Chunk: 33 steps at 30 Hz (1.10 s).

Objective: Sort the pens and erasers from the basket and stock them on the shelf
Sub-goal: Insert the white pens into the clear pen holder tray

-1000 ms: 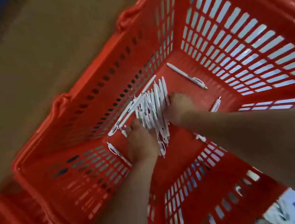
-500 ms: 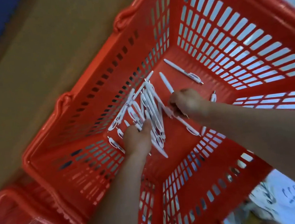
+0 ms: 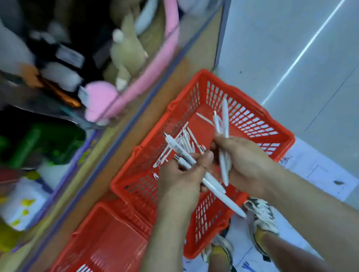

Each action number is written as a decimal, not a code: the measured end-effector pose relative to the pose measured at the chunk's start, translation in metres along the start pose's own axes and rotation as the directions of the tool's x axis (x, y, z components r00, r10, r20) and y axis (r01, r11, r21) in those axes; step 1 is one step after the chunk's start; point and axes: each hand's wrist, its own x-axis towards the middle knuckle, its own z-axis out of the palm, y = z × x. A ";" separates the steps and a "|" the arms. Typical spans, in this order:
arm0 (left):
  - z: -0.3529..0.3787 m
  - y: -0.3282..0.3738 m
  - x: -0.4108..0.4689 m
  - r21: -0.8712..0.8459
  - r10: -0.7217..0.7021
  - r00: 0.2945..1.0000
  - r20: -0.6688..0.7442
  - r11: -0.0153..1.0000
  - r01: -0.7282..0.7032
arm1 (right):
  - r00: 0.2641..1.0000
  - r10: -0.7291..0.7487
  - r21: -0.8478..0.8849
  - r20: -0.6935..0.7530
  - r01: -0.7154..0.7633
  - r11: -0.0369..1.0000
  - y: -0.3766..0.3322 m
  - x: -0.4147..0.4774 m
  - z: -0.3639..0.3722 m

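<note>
Gripping white pens [image 3: 213,185] in curled left hand [image 3: 179,180], another bunch [image 3: 224,117] in curled right hand [image 3: 244,159]; held above basket [image 3: 261,113], likely bound for shelf [image 3: 100,158] at 10 o'clock.

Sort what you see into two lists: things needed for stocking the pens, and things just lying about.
For the job: left hand gripping pens; right hand gripping more pens; loose pens; pen basket.
Lying about: second basket; soft toys; floor papers; shoes.
</note>
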 end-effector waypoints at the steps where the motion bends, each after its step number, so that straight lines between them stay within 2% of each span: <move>1: -0.001 0.019 -0.016 -0.027 0.012 1.000 -0.013 1.000 -0.012 | 1.000 -0.015 -0.015 0.017 0.015 1.000 -0.012 -0.023 0.007; 6: -0.017 0.123 -0.098 -0.065 0.141 0.982 -0.127 0.987 -0.150 | 0.988 -0.082 -0.344 0.128 0.122 0.931 -0.074 -0.143 0.048; 10: -0.026 0.201 -0.158 -0.077 0.211 0.960 -0.182 0.971 -0.228 | 0.955 -0.113 -0.445 0.274 0.231 0.865 -0.115 -0.224 0.087; 14: -0.042 0.260 -0.207 -0.025 0.284 0.935 -0.210 0.955 -0.296 | 0.937 -0.162 -0.433 0.310 0.291 0.853 -0.143 -0.288 0.121; 19: -0.083 0.306 -0.271 -0.137 0.275 0.947 -0.165 0.945 -0.298 | 0.884 -0.199 -0.451 0.422 0.395 0.800 -0.170 -0.346 0.163; 23: -0.120 0.329 -0.313 -0.253 0.291 0.911 -0.293 0.895 -0.367 | 0.842 -0.230 -0.541 0.488 0.498 0.678 -0.178 -0.375 0.199; 26: -0.153 0.339 -0.335 -0.315 0.315 0.863 -0.395 0.836 -0.449 | 0.821 -0.123 -0.533 0.558 0.468 0.705 -0.184 -0.393 0.217; 29: -0.181 0.343 -0.353 -0.342 0.310 0.846 -0.434 0.812 -0.473 | 0.799 -0.039 -0.510 0.600 0.419 0.751 -0.182 -0.406 0.233; 33: -0.213 0.342 -0.370 -0.285 0.276 0.836 -0.475 0.850 -0.443 | 0.795 -0.141 -0.522 0.590 0.509 0.684 -0.168 -0.409 0.258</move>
